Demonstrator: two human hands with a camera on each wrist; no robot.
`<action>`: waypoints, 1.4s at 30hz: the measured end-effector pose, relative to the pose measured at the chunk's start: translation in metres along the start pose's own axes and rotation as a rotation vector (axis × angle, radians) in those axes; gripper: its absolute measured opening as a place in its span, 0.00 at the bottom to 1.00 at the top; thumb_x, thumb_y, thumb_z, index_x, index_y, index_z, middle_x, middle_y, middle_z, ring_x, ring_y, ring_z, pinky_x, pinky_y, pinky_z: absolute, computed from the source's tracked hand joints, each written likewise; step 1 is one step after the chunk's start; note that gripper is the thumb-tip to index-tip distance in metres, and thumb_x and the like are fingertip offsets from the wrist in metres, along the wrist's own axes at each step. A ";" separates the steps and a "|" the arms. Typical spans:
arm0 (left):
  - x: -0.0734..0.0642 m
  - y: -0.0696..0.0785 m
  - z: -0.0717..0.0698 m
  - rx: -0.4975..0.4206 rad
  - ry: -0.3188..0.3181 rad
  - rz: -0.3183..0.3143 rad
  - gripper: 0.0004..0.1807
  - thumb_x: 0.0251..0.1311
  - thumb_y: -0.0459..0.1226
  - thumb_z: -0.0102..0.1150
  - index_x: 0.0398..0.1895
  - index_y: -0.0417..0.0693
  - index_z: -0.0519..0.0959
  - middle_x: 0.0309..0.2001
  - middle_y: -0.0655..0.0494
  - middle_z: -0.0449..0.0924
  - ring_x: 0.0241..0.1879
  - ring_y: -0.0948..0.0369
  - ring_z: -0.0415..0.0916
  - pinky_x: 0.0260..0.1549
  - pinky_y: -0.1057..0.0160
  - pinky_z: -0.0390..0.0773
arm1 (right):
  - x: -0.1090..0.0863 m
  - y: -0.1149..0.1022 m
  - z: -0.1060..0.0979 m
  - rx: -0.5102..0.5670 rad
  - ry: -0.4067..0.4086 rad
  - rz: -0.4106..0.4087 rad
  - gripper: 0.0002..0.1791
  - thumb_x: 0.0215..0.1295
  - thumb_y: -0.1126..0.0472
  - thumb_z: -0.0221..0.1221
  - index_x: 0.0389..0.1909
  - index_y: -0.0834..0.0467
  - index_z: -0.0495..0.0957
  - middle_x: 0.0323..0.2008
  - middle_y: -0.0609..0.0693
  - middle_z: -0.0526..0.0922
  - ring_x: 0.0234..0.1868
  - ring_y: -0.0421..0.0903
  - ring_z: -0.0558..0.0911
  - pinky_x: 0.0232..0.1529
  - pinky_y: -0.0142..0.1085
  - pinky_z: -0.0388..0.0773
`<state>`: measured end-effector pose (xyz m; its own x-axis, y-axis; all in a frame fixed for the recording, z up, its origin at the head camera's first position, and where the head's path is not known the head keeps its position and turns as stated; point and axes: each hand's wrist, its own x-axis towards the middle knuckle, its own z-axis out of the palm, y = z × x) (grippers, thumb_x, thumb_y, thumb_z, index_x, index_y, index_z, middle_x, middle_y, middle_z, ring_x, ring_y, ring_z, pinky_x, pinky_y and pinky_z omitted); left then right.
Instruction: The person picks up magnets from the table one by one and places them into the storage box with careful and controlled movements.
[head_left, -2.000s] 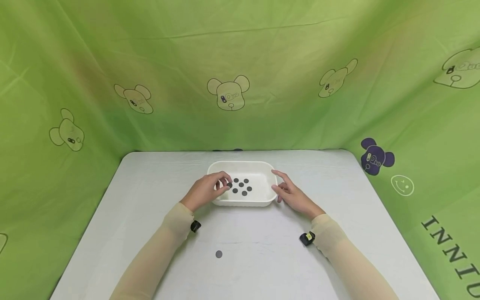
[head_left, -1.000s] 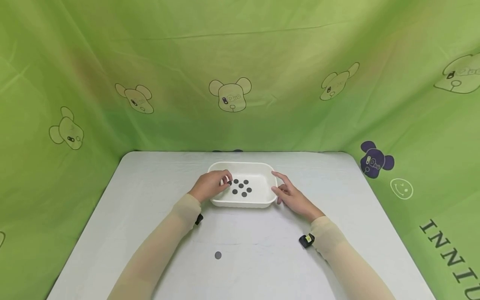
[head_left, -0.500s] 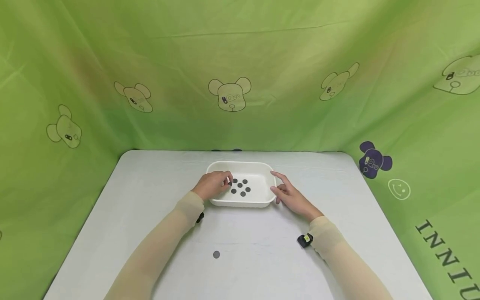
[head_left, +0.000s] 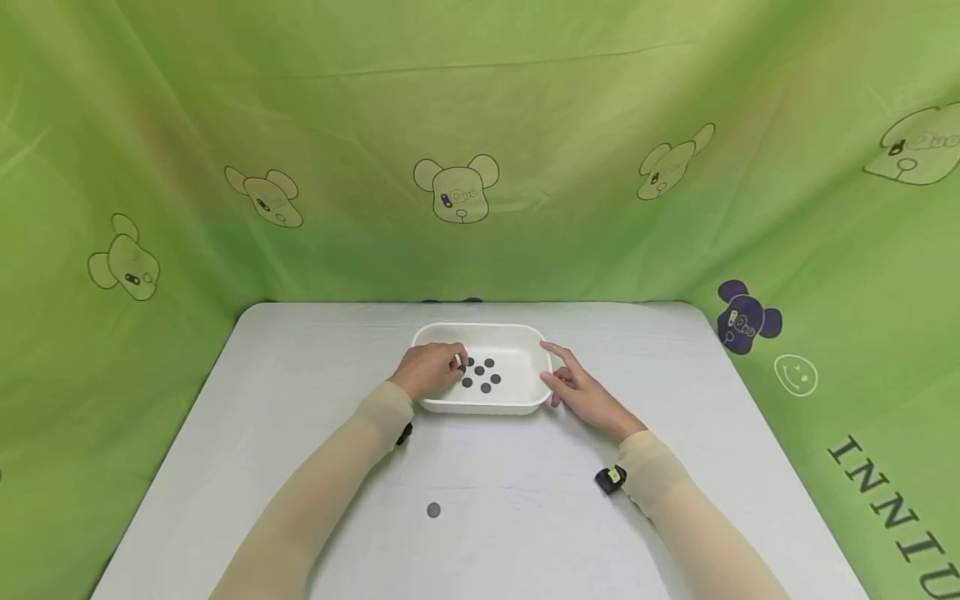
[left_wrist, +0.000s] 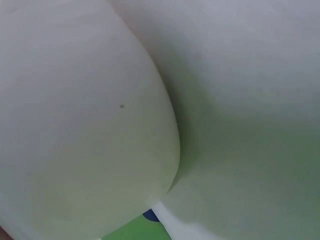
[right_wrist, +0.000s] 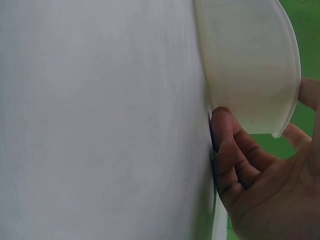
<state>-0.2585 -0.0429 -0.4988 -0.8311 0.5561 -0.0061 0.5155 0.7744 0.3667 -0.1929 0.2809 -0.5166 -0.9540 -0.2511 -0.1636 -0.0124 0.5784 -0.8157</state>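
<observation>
The white tray (head_left: 483, 409) stands on the table's far half, several dark round discs (head_left: 479, 371) lying flat on its floor. My left hand (head_left: 427, 369) reaches over the tray's left side, thumb and fingers pinching one more dark disc (head_left: 462, 369) beside the others; the fingers partly cover it. My right hand (head_left: 581, 387) holds the tray's right end, thumb and forefinger at the rim. In the right wrist view the remaining fingers (right_wrist: 225, 131) curl beneath the tray's outer wall (right_wrist: 250, 65). A pale curved wall (left_wrist: 95, 115) fills much of the left wrist view; the left hand is hidden there.
A single grey disc (head_left: 433, 510) lies on the white table (head_left: 510, 533) between the forearms, nearer the front. Green cloth (head_left: 360, 108) printed with bear heads hangs behind and at both sides of the table. A black wrist camera (head_left: 610, 479) sits at the right cuff.
My left hand has moved slightly right and further over the tray, the disc staying at its fingertips. The right hand keeps its hold on the tray. The discs on the floor look unmoved.
</observation>
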 end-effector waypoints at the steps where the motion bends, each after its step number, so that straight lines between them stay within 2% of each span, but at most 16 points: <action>1: 0.000 0.000 0.000 0.004 0.002 -0.001 0.06 0.72 0.39 0.69 0.48 0.56 0.85 0.40 0.64 0.88 0.41 0.63 0.83 0.43 0.56 0.80 | 0.000 0.000 0.000 0.001 0.002 0.004 0.36 0.85 0.40 0.52 0.86 0.34 0.49 0.39 0.56 0.84 0.37 0.51 0.79 0.45 0.43 0.73; 13: 0.003 -0.002 0.006 0.042 0.017 -0.006 0.06 0.71 0.40 0.70 0.48 0.57 0.85 0.38 0.65 0.87 0.39 0.63 0.83 0.42 0.57 0.80 | 0.001 0.000 0.001 0.017 -0.010 -0.018 0.38 0.86 0.47 0.53 0.88 0.42 0.46 0.40 0.58 0.84 0.37 0.52 0.79 0.43 0.43 0.73; 20: 0.003 -0.002 0.007 0.054 0.027 -0.008 0.06 0.70 0.40 0.70 0.48 0.56 0.86 0.37 0.65 0.87 0.38 0.63 0.83 0.40 0.57 0.80 | -0.002 -0.002 0.000 0.007 -0.004 -0.017 0.37 0.86 0.44 0.53 0.87 0.38 0.48 0.40 0.58 0.84 0.37 0.53 0.80 0.44 0.44 0.74; 27: 0.003 0.000 0.008 0.087 0.015 -0.024 0.06 0.71 0.42 0.70 0.48 0.57 0.86 0.34 0.65 0.84 0.35 0.63 0.80 0.40 0.57 0.79 | -0.002 0.000 0.000 0.000 0.000 -0.011 0.37 0.85 0.41 0.52 0.86 0.36 0.49 0.38 0.56 0.84 0.37 0.51 0.80 0.45 0.43 0.74; 32: 0.003 0.001 0.008 0.118 0.001 -0.029 0.07 0.72 0.44 0.70 0.47 0.56 0.85 0.35 0.63 0.85 0.37 0.62 0.81 0.41 0.57 0.80 | -0.002 0.002 0.000 0.004 0.003 -0.007 0.36 0.84 0.39 0.52 0.86 0.33 0.50 0.37 0.55 0.84 0.37 0.51 0.79 0.46 0.44 0.74; 42: 0.002 0.003 0.005 0.115 -0.001 -0.029 0.06 0.73 0.43 0.69 0.47 0.55 0.85 0.34 0.62 0.84 0.35 0.61 0.80 0.40 0.57 0.80 | -0.003 -0.002 -0.001 0.019 0.000 0.002 0.36 0.84 0.38 0.52 0.85 0.31 0.50 0.39 0.55 0.84 0.38 0.51 0.79 0.46 0.44 0.73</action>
<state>-0.2574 -0.0386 -0.5024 -0.8460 0.5329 -0.0159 0.5116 0.8198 0.2572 -0.1901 0.2809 -0.5138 -0.9540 -0.2499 -0.1654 -0.0045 0.5639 -0.8258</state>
